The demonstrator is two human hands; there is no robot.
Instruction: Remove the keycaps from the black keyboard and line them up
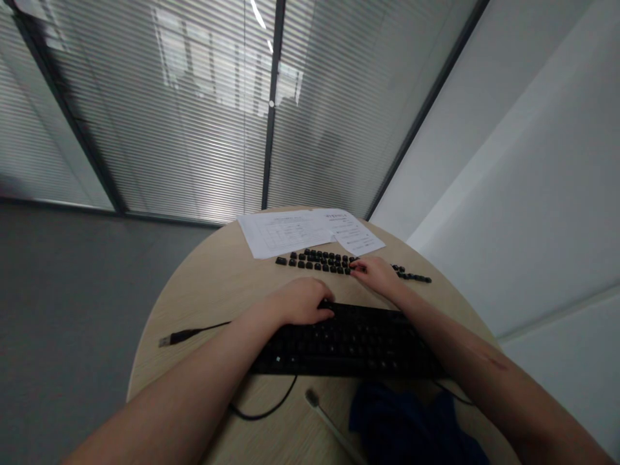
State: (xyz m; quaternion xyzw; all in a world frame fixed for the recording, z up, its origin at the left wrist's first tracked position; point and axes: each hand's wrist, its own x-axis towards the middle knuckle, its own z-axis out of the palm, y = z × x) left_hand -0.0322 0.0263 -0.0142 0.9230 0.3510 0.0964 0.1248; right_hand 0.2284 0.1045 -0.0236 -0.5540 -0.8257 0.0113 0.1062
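Note:
A black keyboard (339,349) lies across the front of the round wooden table. My left hand (303,301) is bent over the upper left part of its far edge, thumb on the top face, fingers curled round. Beyond the keyboard, loose black keycaps (317,266) stand in rows. At the right part of these rows, my right hand (375,274) has thumb and fingers closed around a dark keycap (359,265), partly hidden by the fingers. My right forearm covers the keyboard's right end.
Printed sheets of paper (290,232) lie at the table's far side. A USB plug (177,337) on a black cable rests at left. Nearer me are a small brush (329,420) and a dark blue cloth (407,426). Behind the table stands a glass partition with blinds (194,142); a white wall (533,194) rises at right.

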